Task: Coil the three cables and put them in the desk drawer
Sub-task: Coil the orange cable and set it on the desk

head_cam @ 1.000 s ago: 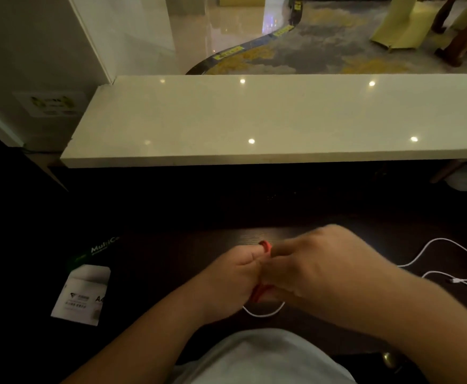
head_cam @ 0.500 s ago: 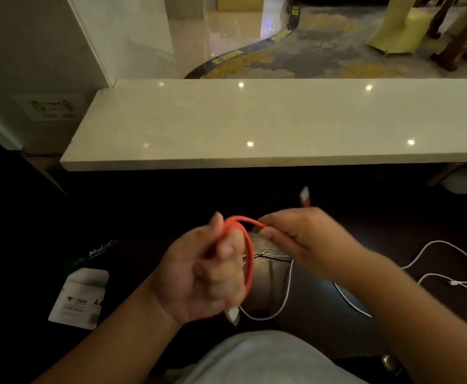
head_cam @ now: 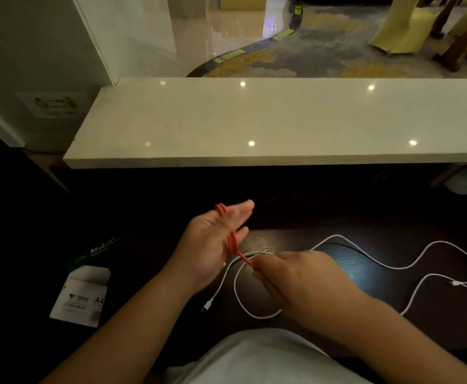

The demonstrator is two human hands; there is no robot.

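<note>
An orange cable is wound in loops around my left hand, whose fingers are stretched out, palm turned right. My right hand pinches the free end of the orange cable just below and right of the left palm. White cables lie on the dark desk: one loops under my hands with a plug at its lower left end, another snakes off to the right, ending in a plug. No drawer is visible.
A pale stone ledge runs across the back above the desk. A paper ream box with a white label sits at the lower left. My white-clad lap is at the bottom edge.
My left hand has opened flat with the orange loops around it. My right hand has dropped down and right, pulling the orange end around the palm. The white cables on the desk are now uncovered.
</note>
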